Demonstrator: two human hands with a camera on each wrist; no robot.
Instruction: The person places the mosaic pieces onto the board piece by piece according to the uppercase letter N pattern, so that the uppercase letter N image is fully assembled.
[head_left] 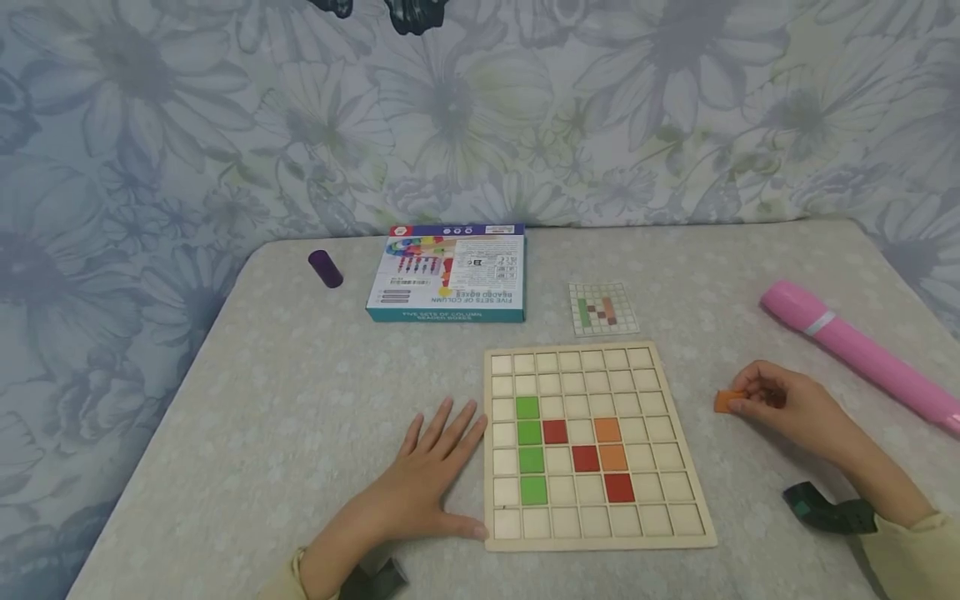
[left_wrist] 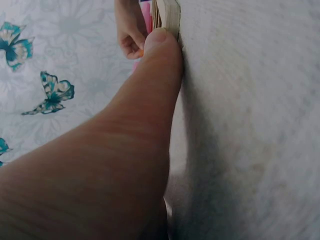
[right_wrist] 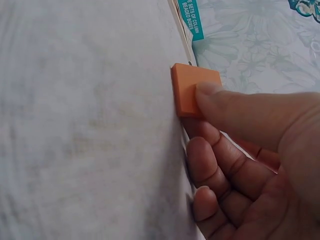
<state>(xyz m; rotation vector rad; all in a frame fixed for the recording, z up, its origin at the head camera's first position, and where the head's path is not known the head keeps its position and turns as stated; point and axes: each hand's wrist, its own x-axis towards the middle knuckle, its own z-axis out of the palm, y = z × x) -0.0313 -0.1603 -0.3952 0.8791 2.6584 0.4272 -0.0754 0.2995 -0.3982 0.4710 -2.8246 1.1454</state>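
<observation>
My right hand (head_left: 798,412) pinches an orange square tile (right_wrist: 192,90) between thumb and fingers, to the right of the wooden grid board (head_left: 600,540). Spread flat, my left hand (head_left: 427,483) lies by the board's left edge, its thumb (left_wrist: 159,37) and a fingertip touching the frame. A column of green tiles (head_left: 531,460) fills part of the board's second column. Three red tiles (head_left: 586,458) step down diagonally, and two orange tiles (head_left: 612,457) sit one above the other. Behind the board is a small pattern card (head_left: 602,309) with coloured squares on a grid.
At the back left lies a flat box (head_left: 446,275) with printed labels. A dark purple cylinder (head_left: 326,269) is left of it. A pink rolled item (head_left: 862,354) with a pale band lies along the right side. Floral fabric (head_left: 480,117) rises behind the table.
</observation>
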